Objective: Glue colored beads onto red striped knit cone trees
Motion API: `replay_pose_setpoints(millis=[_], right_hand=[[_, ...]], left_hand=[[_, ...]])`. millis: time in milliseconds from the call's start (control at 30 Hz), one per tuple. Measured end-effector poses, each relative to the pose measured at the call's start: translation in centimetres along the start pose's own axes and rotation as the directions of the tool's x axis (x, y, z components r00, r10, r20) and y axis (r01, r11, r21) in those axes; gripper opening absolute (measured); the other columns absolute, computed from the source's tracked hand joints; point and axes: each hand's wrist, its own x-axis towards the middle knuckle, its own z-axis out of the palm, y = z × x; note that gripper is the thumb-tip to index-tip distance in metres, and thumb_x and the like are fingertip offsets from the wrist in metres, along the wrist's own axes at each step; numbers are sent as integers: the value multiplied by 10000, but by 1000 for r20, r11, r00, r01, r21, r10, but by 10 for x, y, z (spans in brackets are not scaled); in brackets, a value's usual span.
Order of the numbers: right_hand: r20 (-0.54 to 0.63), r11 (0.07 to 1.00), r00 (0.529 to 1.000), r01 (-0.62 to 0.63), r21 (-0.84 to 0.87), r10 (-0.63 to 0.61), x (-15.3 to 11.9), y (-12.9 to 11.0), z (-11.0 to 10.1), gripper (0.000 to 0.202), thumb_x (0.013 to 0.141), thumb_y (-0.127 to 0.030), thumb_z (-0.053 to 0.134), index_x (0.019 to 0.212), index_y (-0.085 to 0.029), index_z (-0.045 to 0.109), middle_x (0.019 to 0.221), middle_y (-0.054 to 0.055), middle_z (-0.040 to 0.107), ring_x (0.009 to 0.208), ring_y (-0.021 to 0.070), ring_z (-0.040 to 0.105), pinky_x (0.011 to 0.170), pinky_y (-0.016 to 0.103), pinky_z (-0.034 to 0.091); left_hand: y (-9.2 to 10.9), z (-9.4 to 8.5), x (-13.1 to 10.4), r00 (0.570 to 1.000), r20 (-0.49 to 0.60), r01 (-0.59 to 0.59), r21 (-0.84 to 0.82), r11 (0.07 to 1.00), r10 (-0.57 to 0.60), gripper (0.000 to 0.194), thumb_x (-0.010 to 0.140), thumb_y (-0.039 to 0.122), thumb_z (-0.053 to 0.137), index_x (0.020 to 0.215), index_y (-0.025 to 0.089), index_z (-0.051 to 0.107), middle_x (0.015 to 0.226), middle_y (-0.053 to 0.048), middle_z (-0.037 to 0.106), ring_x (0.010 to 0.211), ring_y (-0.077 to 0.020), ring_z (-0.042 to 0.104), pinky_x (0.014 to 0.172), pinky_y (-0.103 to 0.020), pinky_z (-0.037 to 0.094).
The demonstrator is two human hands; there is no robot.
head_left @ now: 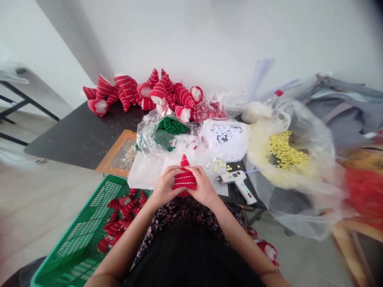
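A dark, smooth table (pixel 74 135) spreads beneath the work, its near edge partly hidden by the person's body. Beside it sits a green crate (pixel 89 211) of perforated plastic, cut off at the bottom of the view, with small red striped pieces inside partly covered by the left forearm. A big, crumpled translucent bag (pixel 317 151) sags at the right, its yellow balls (pixel 287 153) round and matte. Along the wall lies a heap of red knitted cones (pixel 158 89), several showing fluffy white stuffing at their open ends; overlaps make them hard to count. A glossy, wrinkled clear bag holds fuzzy green balls (pixel 172 125), and beside it a white bag (pixel 233 149) is open on pale ones.

The person's left hand (pixel 166 185) and right hand (pixel 203 187) grip a red striped cone (pixel 184 181) from both sides, above the table's near edge, in front of the white paper (pixel 146 169). It stands tip away from the body, plump and knitted, ringed by slanting white dashed stripes, narrowing to a bumpy point. Fingers cover its flanks, and its underside is hidden. A hard white glue gun (pixel 237 183) lies near the right hand, below loose yellow and white balls (pixel 220 163)
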Motion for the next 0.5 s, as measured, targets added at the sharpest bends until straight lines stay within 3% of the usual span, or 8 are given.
replay_pose_setpoints(millis=[300, 433, 500], right_hand=[[-66, 999, 997, 40, -14, -41, 2, -3, 2, 642, 778, -3, 663, 1368, -254, 631, 1287, 107, 660, 1236, 296, 687, 1096, 493, 588], [-96, 1000, 995, 7, -3, -7, -1, -3, 2, 632, 794, -37, 694, 1386, -236, 599, 1313, 126, 655, 1241, 305, 689, 1079, 507, 600], [-84, 1000, 996, -13, 26, 15, -3, -3, -1, 662, 817, -105, 757, 1434, -245, 564, 1371, 138, 633, 1281, 315, 671, 1088, 523, 596]], left_hand=[[5, 8, -6, 992, -118, -33, 98, 995, 44, 266, 922, 279, 756, 1183, 233, 729, 1146, -113, 771, 1095, -272, 742, 987, -450, 620], [15, 1, -1, 991, -123, -37, 96, 995, 49, 366, 895, 410, 784, 1203, 221, 726, 1187, -137, 752, 1138, -306, 717, 1019, -489, 599], [30, -14, 1, 975, -216, -54, 17, 998, 56, 417, 927, 519, 717, 1221, 224, 716, 1204, -142, 737, 1155, -320, 702, 1015, -509, 596]])
